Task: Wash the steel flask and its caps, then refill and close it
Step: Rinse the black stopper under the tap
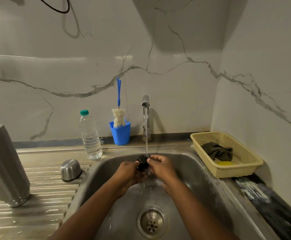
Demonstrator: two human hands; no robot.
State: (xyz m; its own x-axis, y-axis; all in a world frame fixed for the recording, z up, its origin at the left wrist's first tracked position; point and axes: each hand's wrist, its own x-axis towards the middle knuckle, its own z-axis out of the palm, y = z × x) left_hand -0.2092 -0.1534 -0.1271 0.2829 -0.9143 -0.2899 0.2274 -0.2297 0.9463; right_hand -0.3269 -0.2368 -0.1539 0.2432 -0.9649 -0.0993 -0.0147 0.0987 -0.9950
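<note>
Black cap (142, 163), fingers (156, 158) curled round it

Both hands, left hand (130, 172) and right hand (160, 166), hold a black inner cap (142, 162) under the tap's (146, 103) running stream over the sink (193, 170). The steel flask (4, 165) and steel outer cap (70, 170) stand on the drainboard (42, 196).

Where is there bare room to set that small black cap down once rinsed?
The ribbed steel drainboard is bare between the tall steel flask and the domed steel cap, and nearer the camera. Behind the sink it is crowded: clear plastic bottle, blue brush cup, tap. The yellow basket fills the right rim.
</note>
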